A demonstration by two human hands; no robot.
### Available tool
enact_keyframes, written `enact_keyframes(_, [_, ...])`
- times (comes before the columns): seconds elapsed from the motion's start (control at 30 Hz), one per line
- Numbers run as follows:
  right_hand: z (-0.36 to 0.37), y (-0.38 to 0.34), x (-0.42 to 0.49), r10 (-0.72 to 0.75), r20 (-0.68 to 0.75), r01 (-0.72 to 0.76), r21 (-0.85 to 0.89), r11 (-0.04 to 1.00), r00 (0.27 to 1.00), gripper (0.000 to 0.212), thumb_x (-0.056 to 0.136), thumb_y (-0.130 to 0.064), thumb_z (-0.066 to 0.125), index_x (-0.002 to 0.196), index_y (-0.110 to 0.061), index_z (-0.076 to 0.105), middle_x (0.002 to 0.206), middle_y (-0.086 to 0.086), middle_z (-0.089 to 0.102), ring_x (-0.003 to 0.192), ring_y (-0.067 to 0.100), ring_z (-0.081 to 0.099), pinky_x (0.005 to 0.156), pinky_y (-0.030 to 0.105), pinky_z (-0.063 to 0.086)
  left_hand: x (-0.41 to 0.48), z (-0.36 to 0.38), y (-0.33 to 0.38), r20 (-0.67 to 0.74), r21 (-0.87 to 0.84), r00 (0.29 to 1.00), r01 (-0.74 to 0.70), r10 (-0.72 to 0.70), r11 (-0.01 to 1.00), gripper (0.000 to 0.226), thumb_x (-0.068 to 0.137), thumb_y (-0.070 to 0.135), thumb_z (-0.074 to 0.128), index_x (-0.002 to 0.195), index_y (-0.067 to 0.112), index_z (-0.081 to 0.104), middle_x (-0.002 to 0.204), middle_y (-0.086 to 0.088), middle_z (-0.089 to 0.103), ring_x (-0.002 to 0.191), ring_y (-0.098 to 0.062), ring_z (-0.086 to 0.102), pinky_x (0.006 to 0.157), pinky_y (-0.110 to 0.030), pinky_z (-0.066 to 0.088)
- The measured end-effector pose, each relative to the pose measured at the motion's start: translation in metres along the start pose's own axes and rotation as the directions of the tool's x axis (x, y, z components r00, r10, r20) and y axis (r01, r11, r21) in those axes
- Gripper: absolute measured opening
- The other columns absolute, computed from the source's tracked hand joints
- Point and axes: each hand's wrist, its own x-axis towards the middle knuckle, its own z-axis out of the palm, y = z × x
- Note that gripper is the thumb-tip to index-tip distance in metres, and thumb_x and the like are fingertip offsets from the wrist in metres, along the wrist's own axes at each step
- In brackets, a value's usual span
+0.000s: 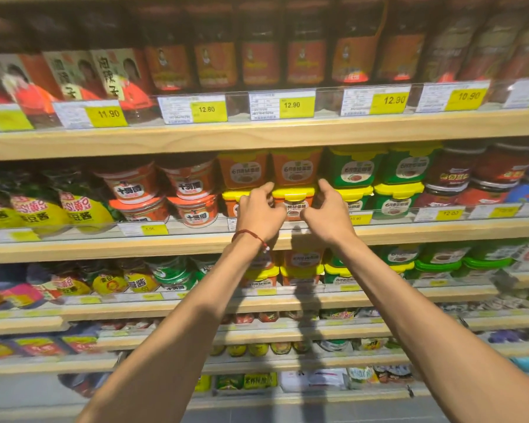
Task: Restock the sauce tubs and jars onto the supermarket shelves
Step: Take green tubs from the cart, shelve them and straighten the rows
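An orange sauce tub with a yellow lid sits in the lower row of the middle shelf. My left hand grips its left side and my right hand grips its right side, fingers curled round it. A second orange tub is stacked directly on top of it. More orange tubs stand to the left and green tubs with yellow lids to the right. The held tub's lower part is hidden behind my hands.
Round red-lidded sauce tubs and yellow pouches fill the left of this shelf, dark jars the right. The upper shelf carries tall chilli-sauce jars behind price tags. Lower shelves hold more tubs and pouches.
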Motion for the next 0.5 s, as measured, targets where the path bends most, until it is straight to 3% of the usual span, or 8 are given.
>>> enact_keyframes(0.07, [-0.001, 0.002, -0.003, 0.0, -0.01, 0.0, 0.016, 1.0, 1.0, 0.083, 0.086, 0.001, 0.064, 0.16, -0.014, 0.03, 0.141, 0.004, 0.06, 0.121, 0.019, 0.057, 0.104, 0.033, 0.048, -0.003, 0.0, 0.001, -0.018, -0.032, 1.0, -0.004, 0.003, 0.999, 0.054, 0.093, 0.023, 0.065, 0.145, 0.015, 0.053, 0.128, -0.006, 0.069, 0.117, -0.015, 0.064, 0.092, -0.018, 0.042])
enact_keyframes(0.23, [-0.007, 0.012, -0.006, -0.022, -0.031, 0.024, 0.068, 0.997, 0.999, 0.082, 0.089, 0.005, 0.06, 0.161, -0.017, 0.028, 0.145, -0.002, 0.059, 0.118, 0.009, 0.059, 0.098, 0.022, 0.047, -0.014, 0.003, 0.004, -0.053, -0.083, 0.998, -0.023, 0.019, 0.996, 0.048, 0.096, 0.023, 0.064, 0.142, 0.013, 0.057, 0.122, -0.012, 0.073, 0.107, -0.014, 0.066, 0.078, -0.006, 0.038])
enact_keyframes(0.33, [-0.009, 0.016, -0.008, -0.032, -0.017, 0.034, 0.118, 0.992, 0.999, 0.08, 0.091, 0.006, 0.059, 0.161, -0.02, 0.031, 0.149, -0.002, 0.057, 0.129, 0.012, 0.058, 0.109, 0.032, 0.049, -0.015, 0.002, 0.007, -0.048, -0.096, 0.999, -0.016, 0.012, 0.995, 0.045, 0.097, 0.018, 0.061, 0.142, 0.012, 0.057, 0.122, -0.019, 0.071, 0.111, -0.026, 0.067, 0.087, -0.015, 0.041])
enact_keyframes(0.5, [-0.013, 0.016, -0.009, -0.034, -0.007, 0.034, 0.143, 0.989, 0.999, 0.077, 0.094, 0.007, 0.06, 0.16, -0.017, 0.031, 0.151, 0.001, 0.054, 0.132, 0.014, 0.056, 0.101, 0.02, 0.045, -0.017, 0.001, 0.007, -0.028, -0.114, 1.0, -0.012, 0.009, 0.993, 0.048, 0.096, 0.02, 0.065, 0.142, 0.01, 0.056, 0.122, -0.022, 0.07, 0.115, -0.026, 0.067, 0.089, -0.013, 0.04])
